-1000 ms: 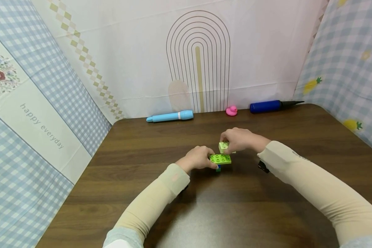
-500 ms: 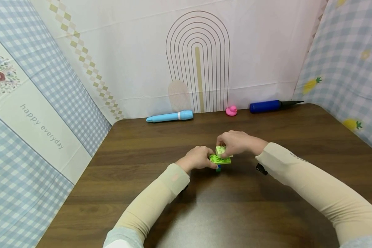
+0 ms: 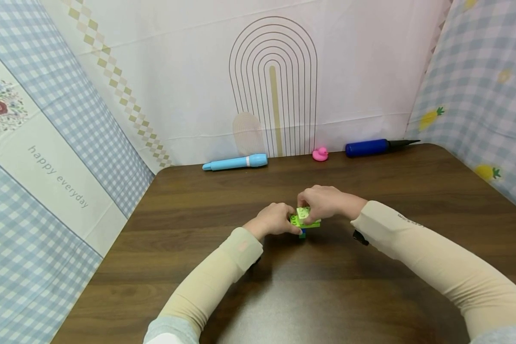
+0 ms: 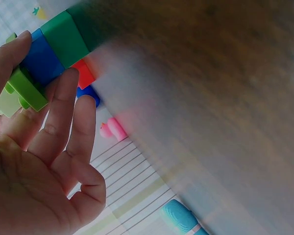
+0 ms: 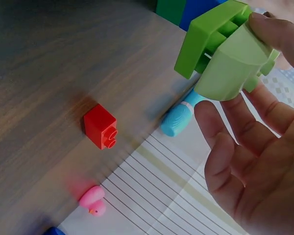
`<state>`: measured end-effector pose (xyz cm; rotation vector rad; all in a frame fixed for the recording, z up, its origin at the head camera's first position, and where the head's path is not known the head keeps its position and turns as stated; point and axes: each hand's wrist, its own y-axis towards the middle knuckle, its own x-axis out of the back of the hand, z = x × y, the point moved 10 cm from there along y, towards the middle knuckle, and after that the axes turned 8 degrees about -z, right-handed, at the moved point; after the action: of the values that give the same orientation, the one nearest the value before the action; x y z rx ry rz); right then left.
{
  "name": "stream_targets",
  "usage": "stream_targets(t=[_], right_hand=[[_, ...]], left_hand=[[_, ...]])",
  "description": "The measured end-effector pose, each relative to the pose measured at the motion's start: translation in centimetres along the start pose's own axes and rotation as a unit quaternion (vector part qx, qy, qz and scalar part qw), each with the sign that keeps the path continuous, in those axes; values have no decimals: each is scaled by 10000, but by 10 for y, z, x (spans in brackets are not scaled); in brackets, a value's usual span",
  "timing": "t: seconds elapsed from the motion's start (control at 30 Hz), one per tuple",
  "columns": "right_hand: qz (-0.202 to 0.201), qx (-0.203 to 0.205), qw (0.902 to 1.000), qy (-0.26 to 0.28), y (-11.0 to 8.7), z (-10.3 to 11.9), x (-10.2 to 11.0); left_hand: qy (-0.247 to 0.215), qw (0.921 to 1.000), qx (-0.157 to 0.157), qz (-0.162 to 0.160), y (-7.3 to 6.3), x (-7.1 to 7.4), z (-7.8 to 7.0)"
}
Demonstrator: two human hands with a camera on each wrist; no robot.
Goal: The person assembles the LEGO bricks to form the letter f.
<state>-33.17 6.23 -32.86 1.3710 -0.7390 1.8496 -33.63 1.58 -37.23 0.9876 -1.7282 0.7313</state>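
Observation:
In the head view, my left hand (image 3: pixel 276 220) grips a small stack of toy building bricks from its left side. In the left wrist view, the stack runs from a dark green brick (image 4: pixel 63 36) through a blue brick (image 4: pixel 42 59) to a lime green brick (image 4: pixel 30 89). My right hand (image 3: pixel 324 204) pinches a pale green brick (image 3: pixel 303 212) with one curved side, over the lime brick's studs. In the right wrist view, the pale brick (image 5: pixel 232 66) meets the lime brick (image 5: pixel 208 34), with some studs still showing beside it. Fingers hide parts of the bricks.
A red brick (image 5: pixel 100 126) stands on the brown table (image 3: pixel 189 267), beyond the hands. Along the back edge lie a light blue tube-shaped thing (image 3: pixel 235 163), a pink toy duck (image 3: pixel 320 154) and a dark blue pump-like thing with a black tip (image 3: pixel 370 148). Patterned cloth hangs behind.
My right hand has moved left and down with the pale green brick, from behind the lime brick to over its studs. The left hand has kept its place on the stack.

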Motion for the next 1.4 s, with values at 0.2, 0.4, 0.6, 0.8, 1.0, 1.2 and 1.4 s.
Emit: stream_targets(t=[0.2,0.4,0.6,0.8,1.0,1.2,1.4], right_hand=[[-19,-33,10000,-1,-1,-1,1],[-73,31,10000,9,0,1,4],[-139,95,9998,-45,2,4,6],[-132,176,9997,-74,3,8,6],[-75,282,9993,-216,5,14,4],[-76,481,9971,-588,9,19,1],[-124,357,9983,-441,7,14,2]], left_hand=[[-24,10000,15,-8,1,1,0],[-53,10000,49,28,0,3,-1],[-53,10000,-2,18,0,3,-1],[-107,9999,-55,67,1,1,-1],[-171,9998,-79,77,0,-1,-1],[-259,9996,-100,77,0,-2,-2],[-254,9996,-106,51,2,-1,-2]])
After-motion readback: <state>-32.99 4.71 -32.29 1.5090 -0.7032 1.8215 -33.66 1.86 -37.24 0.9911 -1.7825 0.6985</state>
